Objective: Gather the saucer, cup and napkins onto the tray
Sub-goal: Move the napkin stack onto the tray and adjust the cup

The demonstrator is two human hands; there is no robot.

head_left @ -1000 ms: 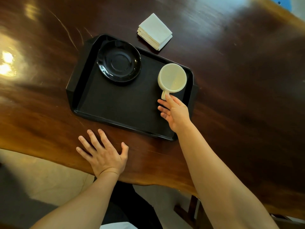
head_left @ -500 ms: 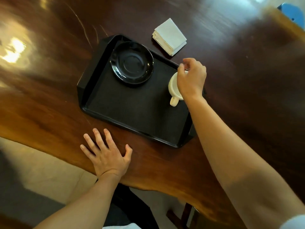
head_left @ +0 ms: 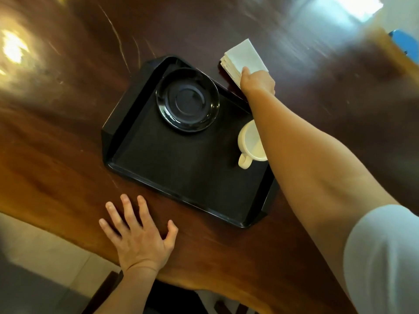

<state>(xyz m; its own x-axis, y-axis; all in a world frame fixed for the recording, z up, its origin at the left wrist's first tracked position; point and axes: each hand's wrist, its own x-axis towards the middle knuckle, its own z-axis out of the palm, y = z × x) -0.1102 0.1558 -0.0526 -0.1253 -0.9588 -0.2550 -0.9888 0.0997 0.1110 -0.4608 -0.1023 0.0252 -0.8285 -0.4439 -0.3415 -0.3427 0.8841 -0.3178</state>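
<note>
Napkins (head_left: 244, 57), the last of 3 items off the tray (head_left: 181, 177), lie just beyond its far rim under my right hand (head_left: 257, 81), fingers hidden so grip unknown, left hand (head_left: 138, 236) spread flat on the table (head_left: 68, 132); I reckon lift-and-carry comes next.

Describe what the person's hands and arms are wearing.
Both hands are bare: no gloves, rings or watch show on the left hand or right hand. The forearms are uncovered. A short, pale sleeve covers the right upper arm; the left arm shows no sleeve in view.
</note>
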